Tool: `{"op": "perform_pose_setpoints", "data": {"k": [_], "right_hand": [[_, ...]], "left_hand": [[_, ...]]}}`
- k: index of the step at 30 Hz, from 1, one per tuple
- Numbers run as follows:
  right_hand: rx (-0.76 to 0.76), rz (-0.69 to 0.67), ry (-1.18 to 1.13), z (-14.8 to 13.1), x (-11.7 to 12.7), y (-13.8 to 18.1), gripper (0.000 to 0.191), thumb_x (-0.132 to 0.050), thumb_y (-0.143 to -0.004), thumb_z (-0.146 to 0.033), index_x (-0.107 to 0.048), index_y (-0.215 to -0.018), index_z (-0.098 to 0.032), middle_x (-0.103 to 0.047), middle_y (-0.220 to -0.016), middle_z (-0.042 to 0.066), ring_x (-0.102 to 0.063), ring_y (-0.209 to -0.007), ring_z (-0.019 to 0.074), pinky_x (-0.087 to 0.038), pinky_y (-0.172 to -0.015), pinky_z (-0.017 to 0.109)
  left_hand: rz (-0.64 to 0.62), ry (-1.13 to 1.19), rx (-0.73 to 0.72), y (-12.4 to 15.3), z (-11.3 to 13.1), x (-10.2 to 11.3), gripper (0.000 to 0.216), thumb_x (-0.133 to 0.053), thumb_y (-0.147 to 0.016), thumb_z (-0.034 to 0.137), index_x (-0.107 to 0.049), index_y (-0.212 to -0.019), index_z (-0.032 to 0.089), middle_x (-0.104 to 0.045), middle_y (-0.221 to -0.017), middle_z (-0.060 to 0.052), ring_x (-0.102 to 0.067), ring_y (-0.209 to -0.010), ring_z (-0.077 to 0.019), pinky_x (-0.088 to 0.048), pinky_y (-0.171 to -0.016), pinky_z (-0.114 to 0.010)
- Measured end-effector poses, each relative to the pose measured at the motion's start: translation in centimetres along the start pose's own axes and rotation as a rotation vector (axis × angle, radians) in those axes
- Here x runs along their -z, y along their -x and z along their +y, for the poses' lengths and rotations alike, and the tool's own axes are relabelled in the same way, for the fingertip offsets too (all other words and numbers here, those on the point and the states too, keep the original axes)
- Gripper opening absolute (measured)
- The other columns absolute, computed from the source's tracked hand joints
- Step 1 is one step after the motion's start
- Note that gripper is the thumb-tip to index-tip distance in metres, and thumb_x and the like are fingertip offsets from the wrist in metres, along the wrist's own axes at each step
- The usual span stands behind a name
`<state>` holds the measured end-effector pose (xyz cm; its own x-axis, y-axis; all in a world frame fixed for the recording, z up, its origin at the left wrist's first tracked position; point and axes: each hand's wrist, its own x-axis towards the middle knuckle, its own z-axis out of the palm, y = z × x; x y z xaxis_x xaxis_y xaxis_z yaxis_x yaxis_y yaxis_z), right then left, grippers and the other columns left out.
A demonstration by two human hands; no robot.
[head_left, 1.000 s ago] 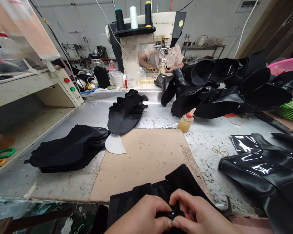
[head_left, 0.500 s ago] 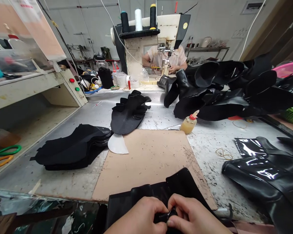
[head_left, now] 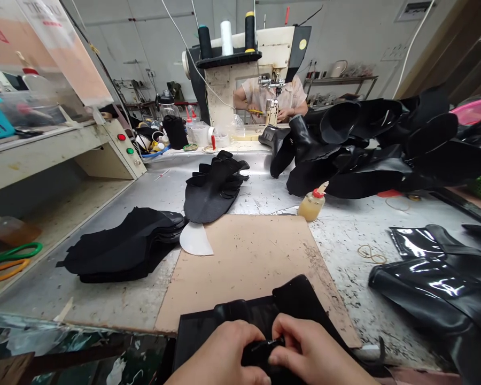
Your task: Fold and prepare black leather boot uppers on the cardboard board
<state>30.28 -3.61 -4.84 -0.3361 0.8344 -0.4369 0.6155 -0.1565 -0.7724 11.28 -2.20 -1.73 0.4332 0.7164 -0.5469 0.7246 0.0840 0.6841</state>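
At the table's front edge my left hand (head_left: 228,353) and my right hand (head_left: 310,347) both grip a black boot upper (head_left: 302,297). The fingers of each hand are closed on a folded edge of it, with a short stretch of black material between them. Part of the piece lies over a tan board (head_left: 240,267), and its lower part is hidden by my hands and the frame's edge. Beyond the board sit a fanned pile of black pieces (head_left: 212,198) and a white half-round piece (head_left: 196,239).
A stack of black cut pieces (head_left: 116,243) lies left, with scissors (head_left: 14,259) further over. A glue bottle (head_left: 311,206) stands behind the board. Black boots (head_left: 344,155) are heaped back right; shiny uppers (head_left: 428,278) lie nearer. A co-worker (head_left: 260,96) sits behind the sewing machine (head_left: 220,88).
My fingertips have drawn slightly apart along the black edge, so more of it shows between them. The whole view has shifted a little; things on the table stay put.
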Motion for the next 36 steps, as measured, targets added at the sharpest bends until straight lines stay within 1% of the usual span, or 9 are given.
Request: {"op": "perform_pose_setpoints", "data": {"k": [10,14,19,24,27,30,32,34,36], "right_hand": [[0.07,-0.026,-0.124,0.4,1.6,1.3,0.027,-0.064,-0.075,-0.022,-0.065,-0.102,-0.023,-0.05,-0.065,-0.006,-0.047,-0.063,0.0118,-0.034,-0.058,0.02],[0.089,-0.08,-0.029,-0.1,1.7,1.4,0.014,-0.059,-0.079,-0.022,-0.071,-0.088,-0.022,-0.059,-0.065,-0.004,-0.052,-0.062,0.0127,-0.033,-0.057,0.021],[0.154,0.095,0.245,-0.6,-0.8,0.7,0.015,-0.054,-0.083,-0.025,-0.064,-0.073,-0.019,-0.063,-0.066,-0.001,-0.054,-0.061,0.0144,-0.033,-0.055,0.024],[0.14,0.306,-0.018,1.3,3.1,1.9,0.04,-0.06,-0.077,-0.033,-0.06,-0.116,-0.024,-0.071,-0.09,0.004,-0.063,-0.077,0.0202,-0.049,-0.072,0.028],[0.159,0.459,-0.12,2.0,8.0,3.7,0.057,-0.067,-0.07,-0.047,-0.06,-0.121,-0.023,-0.069,-0.113,0.009,-0.063,-0.102,0.0309,-0.051,-0.087,0.038],[0.174,0.337,-0.005,0.7,12.1,6.0,0.029,-0.06,-0.08,-0.05,-0.073,-0.085,-0.025,-0.075,-0.083,0.005,-0.069,-0.082,0.0294,-0.056,-0.071,0.035],[0.236,0.556,0.229,-0.9,13.8,7.1,0.026,-0.053,-0.088,-0.044,-0.073,-0.083,-0.028,-0.075,-0.081,0.003,-0.07,-0.078,0.0273,-0.056,-0.068,0.035],[0.409,0.859,0.534,-2.3,14.1,7.5,0.025,-0.048,-0.091,-0.032,-0.07,-0.102,-0.03,-0.075,-0.102,0.003,-0.068,-0.094,0.0279,-0.054,-0.083,0.04],[0.62,0.987,0.813,-2.8,12.8,6.6,0.034,-0.043,-0.089,-0.017,-0.066,-0.113,-0.028,-0.068,-0.121,0.005,-0.061,-0.113,0.028,-0.045,-0.098,0.047]], "left_hand": [[-0.012,0.026,0.012,0.0,1.0,0.0,0.018,-0.065,-0.072,0.025,-0.073,-0.088,0.02,-0.072,-0.085,-0.001,-0.063,-0.082,-0.0201,-0.042,-0.069,-0.025],[-0.004,0.003,-0.021,0.1,1.1,-0.4,0.019,-0.064,-0.07,0.021,-0.072,-0.087,0.019,-0.072,-0.086,-0.001,-0.063,-0.083,-0.0196,-0.04,-0.07,-0.025],[0.044,-0.073,0.02,0.2,0.9,0.0,0.021,-0.068,-0.067,0.023,-0.069,-0.087,0.018,-0.071,-0.087,-0.002,-0.062,-0.084,-0.0213,-0.04,-0.069,-0.027],[0.064,-0.063,-0.142,1.0,2.2,1.7,0.013,-0.067,-0.074,0.015,-0.071,-0.085,0.019,-0.07,-0.089,-0.001,-0.062,-0.084,-0.017,-0.043,-0.075,-0.024],[0.235,-0.099,-0.482,2.0,4.6,3.7,0.008,-0.065,-0.082,0.016,-0.07,-0.086,0.021,-0.067,-0.081,0.001,-0.06,-0.078,-0.0128,-0.044,-0.071,-0.02],[0.555,-0.284,-0.873,2.0,7.3,6.0,0.012,-0.057,-0.09,0.016,-0.068,-0.094,0.021,-0.066,-0.082,0.001,-0.058,-0.079,-0.0117,-0.046,-0.074,-0.02],[0.863,-0.458,-1.056,1.1,8.1,7.2,0.014,-0.056,-0.091,0.014,-0.067,-0.097,0.02,-0.066,-0.09,-0.001,-0.057,-0.089,-0.0146,-0.048,-0.085,-0.027],[1.107,-0.601,-1.098,-0.5,7.4,7.5,0.018,-0.055,-0.09,0.009,-0.067,-0.098,0.02,-0.066,-0.101,-0.005,-0.055,-0.106,-0.0198,-0.046,-0.097,-0.037],[1.117,-0.708,-0.992,-2.0,4.9,6.8,0.028,-0.048,-0.09,0.004,-0.066,-0.104,0.018,-0.064,-0.116,-0.01,-0.05,-0.122,-0.0247,-0.044,-0.104,-0.045]]}}
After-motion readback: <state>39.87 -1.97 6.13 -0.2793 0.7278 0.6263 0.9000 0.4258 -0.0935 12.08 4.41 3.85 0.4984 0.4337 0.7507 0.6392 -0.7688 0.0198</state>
